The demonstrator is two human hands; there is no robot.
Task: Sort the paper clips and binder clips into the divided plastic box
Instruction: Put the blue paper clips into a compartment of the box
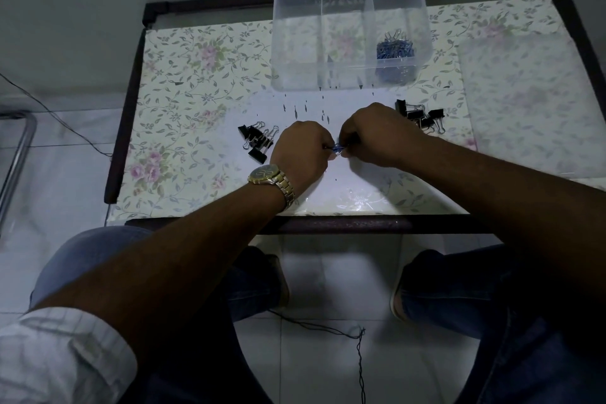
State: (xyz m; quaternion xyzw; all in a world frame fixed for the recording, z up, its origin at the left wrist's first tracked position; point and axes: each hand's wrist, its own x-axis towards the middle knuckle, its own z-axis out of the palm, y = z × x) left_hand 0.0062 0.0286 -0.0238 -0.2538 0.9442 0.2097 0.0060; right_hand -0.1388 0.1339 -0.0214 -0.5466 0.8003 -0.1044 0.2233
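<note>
A clear divided plastic box (295,43) stands at the back of the table. Its right compartment holds a heap of blue paper clips (395,47). A group of black binder clips (257,141) lies left of my hands, and another group of black binder clips (421,116) lies to their right. My left hand (303,151) and my right hand (373,134) meet at the table's middle. Both pinch the same small blue paper clips (338,149) between their fingertips.
The table (183,82) has a floral cover and a dark frame. A metal chair frame (16,154) stands at the left. A thin cable (328,331) runs over the tiled floor between my knees.
</note>
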